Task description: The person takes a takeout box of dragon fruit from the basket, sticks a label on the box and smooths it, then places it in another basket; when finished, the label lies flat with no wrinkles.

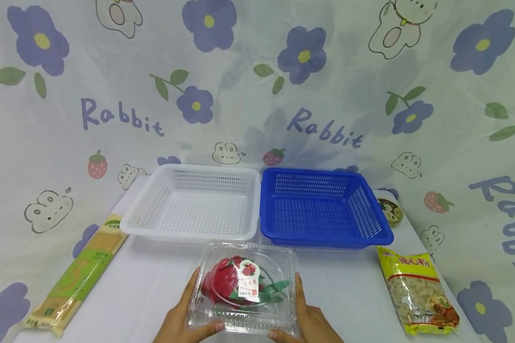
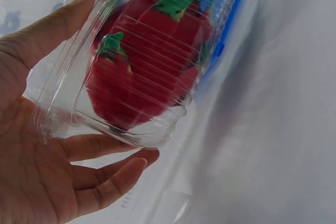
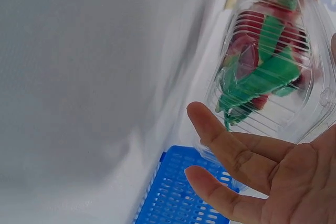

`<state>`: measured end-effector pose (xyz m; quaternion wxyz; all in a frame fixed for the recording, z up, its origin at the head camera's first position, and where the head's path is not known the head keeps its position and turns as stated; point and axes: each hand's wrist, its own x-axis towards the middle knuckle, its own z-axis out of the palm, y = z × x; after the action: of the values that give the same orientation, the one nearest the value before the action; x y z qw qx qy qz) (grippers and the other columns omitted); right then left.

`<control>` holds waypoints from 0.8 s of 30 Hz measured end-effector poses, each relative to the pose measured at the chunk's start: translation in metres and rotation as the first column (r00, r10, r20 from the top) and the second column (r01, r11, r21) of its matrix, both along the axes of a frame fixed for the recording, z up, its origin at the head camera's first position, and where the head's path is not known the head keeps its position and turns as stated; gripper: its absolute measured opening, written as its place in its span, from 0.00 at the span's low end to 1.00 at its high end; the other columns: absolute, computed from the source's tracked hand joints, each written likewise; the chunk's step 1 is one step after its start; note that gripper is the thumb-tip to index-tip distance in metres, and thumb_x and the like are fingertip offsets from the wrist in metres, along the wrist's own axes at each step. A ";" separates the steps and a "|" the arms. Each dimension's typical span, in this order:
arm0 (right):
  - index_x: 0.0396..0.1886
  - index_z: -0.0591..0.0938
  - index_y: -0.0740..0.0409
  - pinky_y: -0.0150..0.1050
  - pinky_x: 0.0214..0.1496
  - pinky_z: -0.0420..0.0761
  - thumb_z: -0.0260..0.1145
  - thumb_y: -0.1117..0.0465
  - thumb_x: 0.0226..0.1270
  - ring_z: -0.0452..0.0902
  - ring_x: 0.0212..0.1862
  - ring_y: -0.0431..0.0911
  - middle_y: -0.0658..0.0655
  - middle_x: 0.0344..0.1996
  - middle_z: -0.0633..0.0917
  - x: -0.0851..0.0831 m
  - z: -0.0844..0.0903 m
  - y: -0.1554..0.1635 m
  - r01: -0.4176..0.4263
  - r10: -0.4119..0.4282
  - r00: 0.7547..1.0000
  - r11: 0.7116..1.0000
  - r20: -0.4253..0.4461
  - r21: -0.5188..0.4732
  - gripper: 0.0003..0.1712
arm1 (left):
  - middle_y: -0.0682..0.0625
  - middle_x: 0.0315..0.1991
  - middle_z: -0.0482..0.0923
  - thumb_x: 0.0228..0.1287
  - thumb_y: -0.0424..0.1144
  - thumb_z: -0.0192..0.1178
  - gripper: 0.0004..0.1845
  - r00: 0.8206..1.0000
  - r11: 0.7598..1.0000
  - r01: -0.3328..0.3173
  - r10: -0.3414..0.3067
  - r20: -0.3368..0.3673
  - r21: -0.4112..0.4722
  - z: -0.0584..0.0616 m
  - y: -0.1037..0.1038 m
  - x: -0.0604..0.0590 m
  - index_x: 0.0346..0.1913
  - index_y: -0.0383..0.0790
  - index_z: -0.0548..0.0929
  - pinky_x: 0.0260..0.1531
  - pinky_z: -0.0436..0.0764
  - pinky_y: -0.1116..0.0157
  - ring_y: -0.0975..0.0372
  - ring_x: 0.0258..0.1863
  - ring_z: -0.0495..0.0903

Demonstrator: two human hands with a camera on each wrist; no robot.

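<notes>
A clear plastic clamshell box [image 1: 244, 286] with a red dragon fruit [image 1: 229, 281] and a label inside sits at the table's near edge. My left hand [image 1: 184, 314] grips its left side, thumb on the front rim. My right hand [image 1: 311, 319] grips its right side in the same way. In the left wrist view, the left hand [image 2: 47, 145] has its thumb over the box [image 2: 142, 61] and its fingers beneath. In the right wrist view, the right hand [image 3: 262, 177] has its fingers spread under the box [image 3: 273, 66].
Behind the box stand a white basket [image 1: 184, 231] and a blue basket [image 1: 326, 238], side by side. A long spaghetti pack [image 1: 79, 274] lies at the left. On the right lie a yellow bag of macaroni [image 1: 416, 290] and a small round tin [image 1: 390, 209].
</notes>
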<state>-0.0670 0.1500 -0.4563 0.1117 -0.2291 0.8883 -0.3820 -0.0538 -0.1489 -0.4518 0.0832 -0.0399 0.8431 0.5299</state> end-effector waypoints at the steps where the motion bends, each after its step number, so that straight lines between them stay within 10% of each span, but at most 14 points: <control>1: 0.74 0.24 0.69 0.49 0.41 0.86 0.68 0.42 0.64 0.87 0.38 0.43 0.60 0.43 0.88 0.000 0.000 0.000 0.003 -0.003 1.000 1.000 0.000 0.002 0.71 | 0.33 0.63 0.75 0.42 0.51 0.77 0.63 1.000 1.000 0.000 0.000 0.005 0.001 0.000 0.000 0.000 0.79 0.62 0.46 0.37 0.82 0.37 0.47 0.45 0.86; 24: 0.75 0.26 0.69 0.43 0.31 0.85 0.70 0.45 0.63 0.87 0.33 0.43 0.65 0.40 0.88 0.007 -0.002 -0.003 -0.013 0.012 1.000 0.999 -0.011 -0.039 0.70 | 0.36 0.59 0.77 0.42 0.48 0.78 0.64 0.998 0.999 -0.004 0.000 0.059 0.052 0.007 -0.003 0.013 0.78 0.70 0.45 0.39 0.84 0.44 0.54 0.41 0.84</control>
<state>-0.0602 0.1473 -0.4580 0.1049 -0.2387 0.8798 -0.3973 -0.0407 -0.1519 -0.4443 0.1087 -0.0543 0.8261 0.5503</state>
